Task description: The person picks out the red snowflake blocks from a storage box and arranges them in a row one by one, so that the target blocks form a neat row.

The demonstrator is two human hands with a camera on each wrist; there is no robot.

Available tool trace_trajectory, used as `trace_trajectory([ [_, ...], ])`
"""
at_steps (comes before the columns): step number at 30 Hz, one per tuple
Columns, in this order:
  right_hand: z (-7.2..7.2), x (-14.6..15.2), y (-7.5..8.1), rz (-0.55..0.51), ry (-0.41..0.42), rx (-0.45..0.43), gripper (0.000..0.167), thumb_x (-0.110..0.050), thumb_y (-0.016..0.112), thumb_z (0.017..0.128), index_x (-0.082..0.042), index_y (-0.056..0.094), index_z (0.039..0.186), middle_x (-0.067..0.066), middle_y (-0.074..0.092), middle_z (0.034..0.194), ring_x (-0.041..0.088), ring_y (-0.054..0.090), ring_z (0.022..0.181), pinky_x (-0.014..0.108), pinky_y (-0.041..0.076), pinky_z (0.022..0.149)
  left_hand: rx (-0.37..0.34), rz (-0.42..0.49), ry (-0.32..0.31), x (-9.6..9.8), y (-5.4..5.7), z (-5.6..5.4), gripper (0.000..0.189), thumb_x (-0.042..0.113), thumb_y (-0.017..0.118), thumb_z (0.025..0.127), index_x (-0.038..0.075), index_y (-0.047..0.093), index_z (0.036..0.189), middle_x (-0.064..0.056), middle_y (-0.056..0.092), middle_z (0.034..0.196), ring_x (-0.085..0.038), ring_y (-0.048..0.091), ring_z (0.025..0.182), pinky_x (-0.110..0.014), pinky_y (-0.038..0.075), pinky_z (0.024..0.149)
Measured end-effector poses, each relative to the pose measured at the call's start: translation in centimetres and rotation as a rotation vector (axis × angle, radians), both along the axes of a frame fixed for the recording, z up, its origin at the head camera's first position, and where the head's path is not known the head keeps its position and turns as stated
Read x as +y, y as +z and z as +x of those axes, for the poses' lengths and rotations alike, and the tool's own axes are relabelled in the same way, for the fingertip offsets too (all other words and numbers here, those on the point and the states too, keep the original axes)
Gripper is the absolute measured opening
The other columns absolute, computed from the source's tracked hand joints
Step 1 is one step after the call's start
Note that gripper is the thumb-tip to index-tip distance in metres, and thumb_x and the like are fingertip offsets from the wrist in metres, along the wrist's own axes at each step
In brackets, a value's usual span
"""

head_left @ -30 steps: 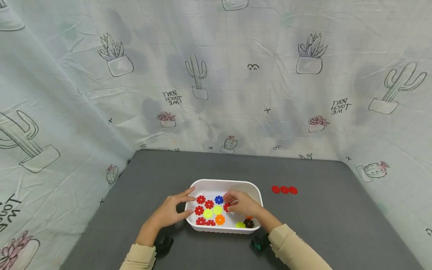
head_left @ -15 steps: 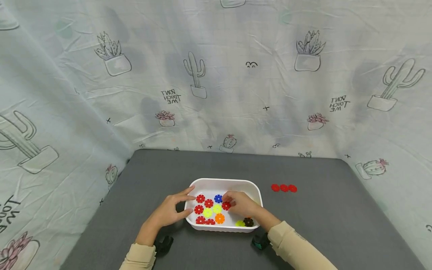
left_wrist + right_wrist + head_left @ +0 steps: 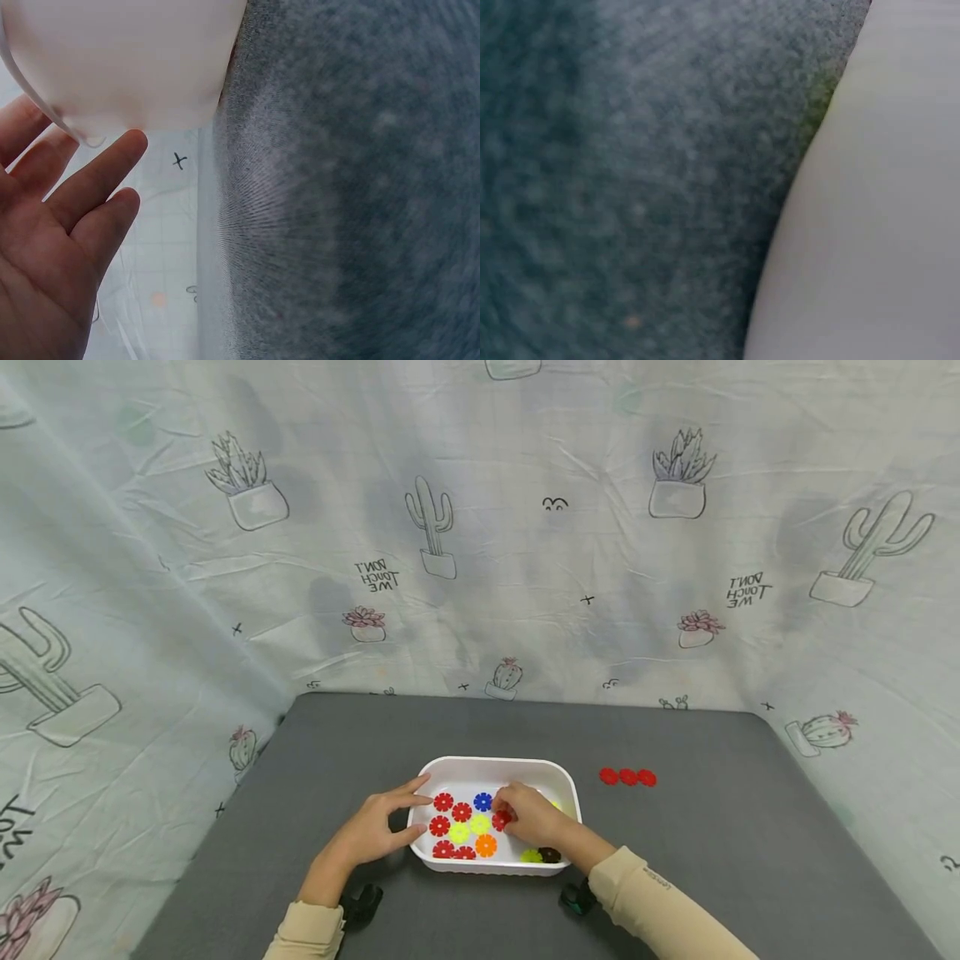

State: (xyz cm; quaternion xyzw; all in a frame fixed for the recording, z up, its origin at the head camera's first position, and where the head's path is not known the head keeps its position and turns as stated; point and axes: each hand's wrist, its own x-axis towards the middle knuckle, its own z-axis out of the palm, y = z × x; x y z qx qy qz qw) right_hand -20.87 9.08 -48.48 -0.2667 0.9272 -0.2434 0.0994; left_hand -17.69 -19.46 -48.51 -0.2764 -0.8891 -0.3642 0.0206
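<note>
A white plastic tray (image 3: 487,867) holds flat notched snowflake discs in red, yellow, blue, orange and dark brown. At its left end my left hand (image 3: 378,827) touches the rim with fingers spread and fairly straight. In the left wrist view that hand (image 3: 56,217) lies against the outside of the tray (image 3: 135,60). My right hand (image 3: 536,818) reaches into the tray, fingers curled, pinching a red snowflake disc (image 3: 500,821) at its fingertips. A blue disc (image 3: 483,802) lies just left of those fingertips. In the right wrist view only the tray wall (image 3: 870,225) and tabletop show, not the hand.
Three red discs (image 3: 628,777) lie in a row on the grey table (image 3: 705,860), right of the tray. Dark objects (image 3: 362,906) are beside both wrists. A cactus-print cloth (image 3: 495,527) hangs behind the table.
My right fingers have closed in on the red disc, and the hand has shifted slightly, covering the orange piece near the brown disc and uncovering a yellow one. My left hand stays at the tray.
</note>
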Motion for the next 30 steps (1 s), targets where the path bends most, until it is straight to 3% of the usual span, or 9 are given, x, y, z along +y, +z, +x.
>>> trace_trajectory([
  [9,0.47,0.09,0.23,-0.013,-0.021,-0.023,0.023,-0.008,0.075,0.078,-0.016,0.063,0.095,-0.001,0.050,0.096,0.012,0.048,0.086,0.030,0.053,0.085,-0.016,0.006,-0.005,0.06,-0.10,0.20,0.042,0.030,0.067,0.085,0.009,0.066,0.121,-0.003,0.043,0.147,-0.028,0.046,0.131,-0.056,0.040,0.101],
  [18,-0.08,0.42,0.43,-0.093,-0.011,-0.014,0.024,-0.006,0.075,0.078,-0.010,0.071,0.101,0.001,0.058,0.096,0.013,0.054,0.083,0.028,0.054,0.079,0.002,0.004,0.002,0.06,0.07,0.00,0.042,0.029,0.067,0.084,0.009,0.066,0.121,-0.003,0.044,0.147,-0.028,0.047,0.130,-0.056,0.040,0.101],
  [22,-0.23,0.53,0.32,-0.170,-0.044,-0.072,0.027,-0.005,0.074,0.079,-0.008,0.070,0.106,0.001,0.060,0.099,0.015,0.057,0.088,0.030,0.056,0.080,-0.007,-0.002,0.004,0.10,0.08,0.03,0.042,0.028,0.068,0.084,0.009,0.066,0.122,-0.002,0.043,0.147,-0.028,0.047,0.130,-0.056,0.040,0.101],
  [30,-0.18,0.94,0.95,-0.422,-0.062,-0.129,0.033,0.003,0.066,0.082,-0.002,0.066,0.114,0.007,0.065,0.106,0.020,0.060,0.092,0.035,0.055,0.084,-0.024,0.002,0.012,0.09,0.14,-0.02,0.042,0.028,0.068,0.084,0.009,0.066,0.122,-0.002,0.043,0.147,-0.028,0.046,0.131,-0.056,0.040,0.101],
])
